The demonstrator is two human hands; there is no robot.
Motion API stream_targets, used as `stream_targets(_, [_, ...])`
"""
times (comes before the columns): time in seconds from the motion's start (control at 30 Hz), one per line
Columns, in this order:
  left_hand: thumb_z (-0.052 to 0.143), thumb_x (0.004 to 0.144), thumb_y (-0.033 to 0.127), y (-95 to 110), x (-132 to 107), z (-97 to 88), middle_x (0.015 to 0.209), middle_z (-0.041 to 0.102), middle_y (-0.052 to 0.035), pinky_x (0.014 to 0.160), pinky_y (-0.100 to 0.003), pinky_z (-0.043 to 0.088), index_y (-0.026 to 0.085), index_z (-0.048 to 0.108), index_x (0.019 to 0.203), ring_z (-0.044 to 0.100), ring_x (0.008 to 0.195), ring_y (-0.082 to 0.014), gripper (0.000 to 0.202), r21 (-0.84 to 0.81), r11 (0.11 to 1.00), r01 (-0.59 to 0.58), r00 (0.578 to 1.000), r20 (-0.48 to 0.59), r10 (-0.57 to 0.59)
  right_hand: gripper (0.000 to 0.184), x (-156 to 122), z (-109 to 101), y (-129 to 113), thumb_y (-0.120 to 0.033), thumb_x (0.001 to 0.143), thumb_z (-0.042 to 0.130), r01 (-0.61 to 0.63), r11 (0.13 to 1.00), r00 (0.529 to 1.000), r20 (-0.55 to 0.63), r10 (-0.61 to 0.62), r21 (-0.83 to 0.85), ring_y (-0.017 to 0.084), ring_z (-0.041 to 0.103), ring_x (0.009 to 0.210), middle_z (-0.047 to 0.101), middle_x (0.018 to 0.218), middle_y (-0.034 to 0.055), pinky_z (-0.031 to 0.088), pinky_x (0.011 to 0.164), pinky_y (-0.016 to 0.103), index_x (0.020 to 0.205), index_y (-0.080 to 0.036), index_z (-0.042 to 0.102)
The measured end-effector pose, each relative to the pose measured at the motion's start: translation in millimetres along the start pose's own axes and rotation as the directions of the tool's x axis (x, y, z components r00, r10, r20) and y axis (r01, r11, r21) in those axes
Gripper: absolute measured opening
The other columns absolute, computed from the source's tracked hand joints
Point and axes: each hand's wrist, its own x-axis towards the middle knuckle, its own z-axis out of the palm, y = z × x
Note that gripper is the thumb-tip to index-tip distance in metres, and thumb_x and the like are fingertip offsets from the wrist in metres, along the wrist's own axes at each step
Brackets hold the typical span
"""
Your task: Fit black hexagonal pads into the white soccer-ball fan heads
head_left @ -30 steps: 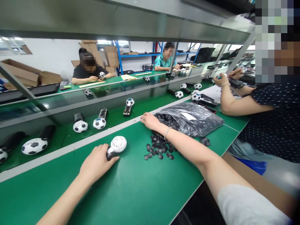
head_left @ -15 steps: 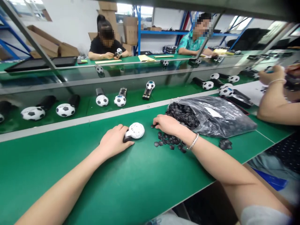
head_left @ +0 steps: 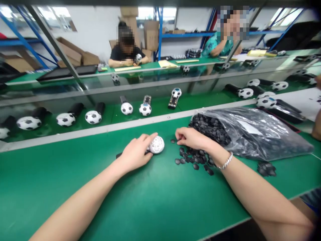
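My left hand (head_left: 136, 150) is closed round the dark handle of a device with a round white head (head_left: 157, 145) patterned like a football. The device lies on the green bench, and its head shows past my fingers, without black patches. To the right, my right hand (head_left: 189, 137) is pinched at the table, a small dark piece just showing under the fingertips. Another small black piece (head_left: 173, 141) lies just left of them. Loose black pieces (head_left: 196, 166) are scattered below that hand. Beside its wrist, a clear plastic bag (head_left: 271, 134) spills many more from its mouth.
Finished-looking football-headed devices (head_left: 93, 117) lie along a lower green strip (head_left: 160, 103) behind the bench's pale edge. A small black clump (head_left: 266, 168) sits right of my right forearm. Two people work across the line, and part of another person's arm (head_left: 317, 124) shows at the right edge.
The view has swung left, so things sit further right in it. My left hand has slid forward over the device, its fingers now against the white head. My right hand stays by the black pieces.
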Motion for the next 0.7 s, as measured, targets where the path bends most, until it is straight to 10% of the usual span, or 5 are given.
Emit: stream_targets(0.7, [0.055,0.080,0.020,-2.1,-4.3,4.0,0.124,0.041,-0.0056,0.087,-0.036,0.044,0.030,0.020,0.137,0.051,0.101,-0.0248,0.068,0.019,0.999,0.038,0.999,-0.032,-0.037,0.010,-9.8,23.6,-31.6,-0.024,0.078,0.058,0.157,0.905,0.950,-0.310,-0.030,0.396,0.014,0.055,0.065,0.061,0.070,0.0008,0.042,0.061,0.024,0.073,-0.016,0.058])
